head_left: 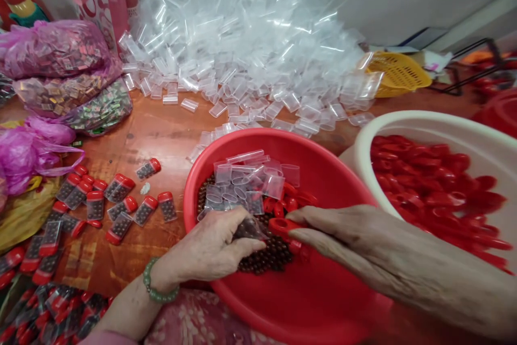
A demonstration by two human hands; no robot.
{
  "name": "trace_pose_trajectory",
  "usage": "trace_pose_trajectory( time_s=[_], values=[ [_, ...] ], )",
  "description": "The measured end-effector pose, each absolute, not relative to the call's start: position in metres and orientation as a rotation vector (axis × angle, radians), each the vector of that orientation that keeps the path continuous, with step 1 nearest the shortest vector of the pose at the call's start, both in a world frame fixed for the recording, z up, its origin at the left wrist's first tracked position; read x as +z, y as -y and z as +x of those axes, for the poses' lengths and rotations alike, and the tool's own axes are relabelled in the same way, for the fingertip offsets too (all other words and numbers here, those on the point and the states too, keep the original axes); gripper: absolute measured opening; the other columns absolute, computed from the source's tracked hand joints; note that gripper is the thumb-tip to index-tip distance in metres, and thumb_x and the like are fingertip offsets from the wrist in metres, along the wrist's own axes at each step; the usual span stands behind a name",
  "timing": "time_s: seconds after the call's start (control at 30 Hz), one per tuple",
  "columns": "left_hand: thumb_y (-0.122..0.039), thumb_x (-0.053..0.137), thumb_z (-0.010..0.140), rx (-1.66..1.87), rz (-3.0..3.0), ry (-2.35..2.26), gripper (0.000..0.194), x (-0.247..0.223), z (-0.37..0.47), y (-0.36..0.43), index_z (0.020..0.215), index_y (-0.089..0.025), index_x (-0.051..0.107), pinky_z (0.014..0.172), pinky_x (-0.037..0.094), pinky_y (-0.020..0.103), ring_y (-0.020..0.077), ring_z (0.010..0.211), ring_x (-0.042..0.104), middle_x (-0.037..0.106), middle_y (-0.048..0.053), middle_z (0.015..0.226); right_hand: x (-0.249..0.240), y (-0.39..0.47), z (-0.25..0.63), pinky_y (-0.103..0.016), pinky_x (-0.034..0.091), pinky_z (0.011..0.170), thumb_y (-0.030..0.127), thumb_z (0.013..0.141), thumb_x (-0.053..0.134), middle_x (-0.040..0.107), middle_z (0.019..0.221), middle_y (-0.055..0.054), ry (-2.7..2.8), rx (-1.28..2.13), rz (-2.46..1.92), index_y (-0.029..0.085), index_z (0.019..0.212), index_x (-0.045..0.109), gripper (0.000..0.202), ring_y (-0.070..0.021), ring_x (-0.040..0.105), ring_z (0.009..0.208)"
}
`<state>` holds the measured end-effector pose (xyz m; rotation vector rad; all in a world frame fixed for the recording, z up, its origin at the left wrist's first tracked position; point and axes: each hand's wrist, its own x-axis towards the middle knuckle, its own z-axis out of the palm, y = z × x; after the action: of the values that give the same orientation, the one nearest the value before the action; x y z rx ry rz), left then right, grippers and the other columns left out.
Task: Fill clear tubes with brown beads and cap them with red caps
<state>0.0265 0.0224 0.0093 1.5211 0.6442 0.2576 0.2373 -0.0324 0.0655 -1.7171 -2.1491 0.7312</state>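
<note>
Over a basin (335, 291) of beads (271, 260), hands (216, 243) (355, 245) pinch a cap (279, 225) and apparently filled tube (249, 228).

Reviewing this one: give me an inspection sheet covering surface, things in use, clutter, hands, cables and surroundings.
Surface: glossy brown tabletop; white scrap lying on it.
Things in use: red basin with dark beads, clear sleeves and red caps; white basin of more caps beside it.
Clutter: sleeve heap behind; capped, filled sleeves and tinted plastic bags at left.
Hands: left hand holds one clear sleeve; right hand pinches one red cap near it; contact between them unclear.
Cables: nothing seen.
Surroundings: grey wall; yellow basket at right rear.
</note>
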Motion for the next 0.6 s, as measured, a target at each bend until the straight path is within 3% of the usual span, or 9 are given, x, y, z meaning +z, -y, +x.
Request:
trace_pose_trajectory(
  time_s=[0.17,0.4,0.6],
  values=[
    [-0.026,0.057,0.087,0.282,1.390,-0.621,0.010,0.008,0.027,-0.025,0.089,-0.016,0.058,0.066,0.039,0.023,0.0093,0.067,0.050,0.056,-0.002,0.075,0.068,0.031,0.249,-0.025,0.052,0.049,0.049,0.096,0.041,0.074,0.073,-0.002,2.197,0.746,-1.609,0.027,0.083,0.071,0.040,-0.0183,0.069,0.059],
    [-0.026,0.061,0.083,0.290,1.206,-0.580,0.012,0.008,0.027,-0.026,0.086,-0.015,0.057,0.064,0.038,0.022,0.0082,0.064,0.046,0.053,-0.003,0.073,0.067,0.021,0.226,-0.023,0.046,0.043,0.045,0.092,0.049,0.064,0.060,-0.001,1.844,0.919,-1.617,0.024,0.070,0.063,0.034,-0.0142,0.058,0.048],
    [-0.036,0.067,0.079,0.319,0.868,-0.405,0.028,0.007,0.024,-0.029,0.097,-0.016,0.059,0.069,0.044,0.025,0.0119,0.074,0.058,0.062,0.004,0.086,0.051,0.024,0.220,-0.024,0.050,0.056,0.043,0.087,0.057,0.064,0.076,-0.003,1.525,0.978,-1.591,0.024,0.085,0.068,0.022,-0.0158,0.060,0.067]
  ],
)
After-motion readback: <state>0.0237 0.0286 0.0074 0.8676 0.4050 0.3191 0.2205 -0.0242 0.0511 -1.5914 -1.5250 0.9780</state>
